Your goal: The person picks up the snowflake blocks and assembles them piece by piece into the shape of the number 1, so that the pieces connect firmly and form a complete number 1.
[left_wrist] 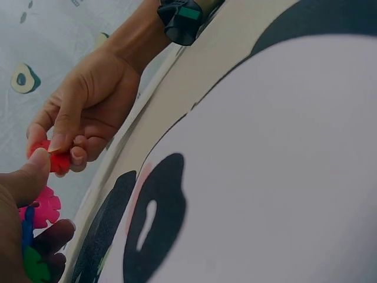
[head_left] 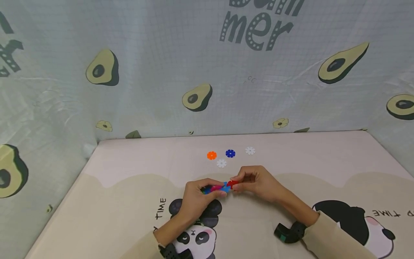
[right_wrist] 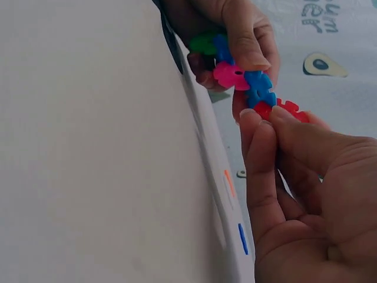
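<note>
One red disc (head_left: 231, 183) in right fingers (right_wrist: 261, 171) touches discs (right_wrist: 231, 76) in left fingers (head_left: 209, 181).

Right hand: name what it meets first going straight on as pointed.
Probably the light-blue piece held by the left hand, next to the red piece the right hand pinches; depth is unclear.

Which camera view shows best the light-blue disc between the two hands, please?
The right wrist view: the light-blue disc appears largest there, with notches visible, beside the pink disc. The head view shows it small; in the left wrist view, I cannot make it out.
</note>
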Demonstrator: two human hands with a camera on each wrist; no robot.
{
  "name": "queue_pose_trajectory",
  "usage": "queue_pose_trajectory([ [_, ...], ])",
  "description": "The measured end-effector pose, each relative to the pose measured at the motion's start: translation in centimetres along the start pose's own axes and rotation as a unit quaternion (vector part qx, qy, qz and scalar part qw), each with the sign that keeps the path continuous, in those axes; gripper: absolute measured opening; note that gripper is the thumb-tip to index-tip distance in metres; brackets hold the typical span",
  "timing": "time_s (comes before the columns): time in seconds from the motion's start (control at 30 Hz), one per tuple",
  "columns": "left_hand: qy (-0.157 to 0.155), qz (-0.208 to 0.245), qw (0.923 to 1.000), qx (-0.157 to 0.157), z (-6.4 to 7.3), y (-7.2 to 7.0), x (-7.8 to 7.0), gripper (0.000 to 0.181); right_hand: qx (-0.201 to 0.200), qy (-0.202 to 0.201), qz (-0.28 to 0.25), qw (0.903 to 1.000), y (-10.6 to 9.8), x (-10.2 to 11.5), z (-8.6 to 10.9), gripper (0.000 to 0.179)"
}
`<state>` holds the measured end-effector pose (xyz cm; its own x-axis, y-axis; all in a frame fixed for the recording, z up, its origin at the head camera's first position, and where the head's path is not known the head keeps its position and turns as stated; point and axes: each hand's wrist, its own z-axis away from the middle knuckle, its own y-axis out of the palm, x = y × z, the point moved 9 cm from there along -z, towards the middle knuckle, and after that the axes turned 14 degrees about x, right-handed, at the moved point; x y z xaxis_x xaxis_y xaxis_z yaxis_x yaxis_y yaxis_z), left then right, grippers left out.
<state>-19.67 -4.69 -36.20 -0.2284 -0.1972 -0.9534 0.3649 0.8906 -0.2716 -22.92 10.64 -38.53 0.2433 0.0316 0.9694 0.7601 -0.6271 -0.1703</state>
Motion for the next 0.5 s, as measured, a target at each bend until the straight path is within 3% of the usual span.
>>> queue_pose_trajectory([
  [0.1, 0.006, -0.009, 0.9999, -0.002, 0.0, 0.0, -0.1, 0.02, 0.001, 0.023, 0.022, 0.9995, -0.3, -0.2, 0.0, 0.014],
  [0.27, 0.013, -0.022, 0.9997, -0.005, 0.0, 0.0, -0.4, 0.02, -0.019, 0.053, 0.112, 0.9921, -1.1, 0.1, 0.2, 0.014],
  [0.43, 0.013, -0.029, 0.9995, -0.005, 0.0, 0.0, -0.1, 0.019, -0.029, 0.055, 0.122, 0.9906, -1.1, 0.4, 0.2, 0.015],
  [0.5, 0.011, -0.033, 0.9994, -0.008, -0.2, 0.1, 0.8, 0.02, -0.032, 0.058, 0.119, 0.9907, -1.1, 0.4, 0.2, 0.014],
])
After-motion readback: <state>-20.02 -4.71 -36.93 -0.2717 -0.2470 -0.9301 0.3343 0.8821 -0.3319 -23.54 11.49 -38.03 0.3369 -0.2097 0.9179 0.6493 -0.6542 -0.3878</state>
